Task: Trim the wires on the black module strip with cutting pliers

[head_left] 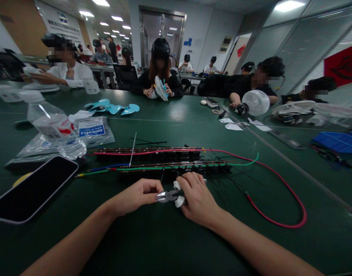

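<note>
My right hand [199, 197] is closed around the white handles of a pair of diagonal cutters [168, 196], whose metal jaws point left. At the tip of those jaws, the fingers of my left hand [137, 196] are pinched together; what they hold, if anything, is hidden. Just beyond both hands lies a long black terminal strip [141, 175] with a green wire [148, 168] along its top. A second black strip [176, 155], with a red cable [222, 151] along it, lies parallel behind. A white cable tie [132, 149] sticks up from the front strip.
A phone [35, 188] and a plastic bottle [53, 126] are at the left, beside a bag with a blue label [92, 128]. Thin black cable ties [150, 142] lie behind the strips. The red cable loops out to the right. Across the table, people handle fan parts.
</note>
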Tool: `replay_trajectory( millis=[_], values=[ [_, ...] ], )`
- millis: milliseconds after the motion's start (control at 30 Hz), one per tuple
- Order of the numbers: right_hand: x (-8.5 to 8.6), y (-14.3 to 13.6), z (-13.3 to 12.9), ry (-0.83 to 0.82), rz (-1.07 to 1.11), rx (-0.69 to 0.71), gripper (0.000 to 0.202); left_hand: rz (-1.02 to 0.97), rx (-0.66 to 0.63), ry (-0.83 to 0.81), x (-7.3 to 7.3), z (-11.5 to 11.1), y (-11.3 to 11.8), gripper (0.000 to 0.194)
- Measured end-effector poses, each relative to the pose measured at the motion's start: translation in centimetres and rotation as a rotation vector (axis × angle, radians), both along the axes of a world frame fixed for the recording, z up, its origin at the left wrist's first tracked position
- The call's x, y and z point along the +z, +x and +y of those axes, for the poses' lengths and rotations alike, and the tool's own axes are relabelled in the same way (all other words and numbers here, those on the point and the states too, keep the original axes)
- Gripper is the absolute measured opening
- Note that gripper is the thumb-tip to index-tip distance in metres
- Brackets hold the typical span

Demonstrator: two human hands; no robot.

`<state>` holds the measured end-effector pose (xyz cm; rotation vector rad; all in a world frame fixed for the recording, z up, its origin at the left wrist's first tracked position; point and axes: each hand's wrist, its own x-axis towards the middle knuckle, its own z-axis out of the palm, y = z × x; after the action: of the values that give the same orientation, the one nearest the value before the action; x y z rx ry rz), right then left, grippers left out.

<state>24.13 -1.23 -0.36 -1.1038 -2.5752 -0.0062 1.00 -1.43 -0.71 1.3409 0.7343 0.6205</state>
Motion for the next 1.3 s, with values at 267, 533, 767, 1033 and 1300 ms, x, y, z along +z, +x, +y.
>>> replay_trajectory(
  millis=[267, 533, 767, 1033, 1300],
  values=[
    [-0.1, 0.0, 0.1, -0.002, -0.008, 0.005, 0.034, 0.002, -0.003, 0.021, 0.2, 0.0, 0.0, 0.018],
    [0.0, 0.0, 0.1, 0.003, 0.004, 0.01, 0.03, 0.013, -0.004, 0.0, 0.1, 0.1, -0.1, 0.018],
    [0.1, 0.0, 0.1, -0.031, 0.018, -0.002, 0.027, -0.05, 0.032, -0.059, -0.3, 0.0, 0.0, 0.017],
    [0.2, 0.1, 0.0, -0.049, 0.03, -0.023, 0.027, -0.057, 0.037, -0.045, -0.7, 0.0, 0.1, 0.012],
    [0.2, 0.5, 0.3, -0.053, 0.058, -0.051, 0.026, -0.099, 0.079, -0.033, -1.0, 0.1, -0.3, 0.012]
  ],
)
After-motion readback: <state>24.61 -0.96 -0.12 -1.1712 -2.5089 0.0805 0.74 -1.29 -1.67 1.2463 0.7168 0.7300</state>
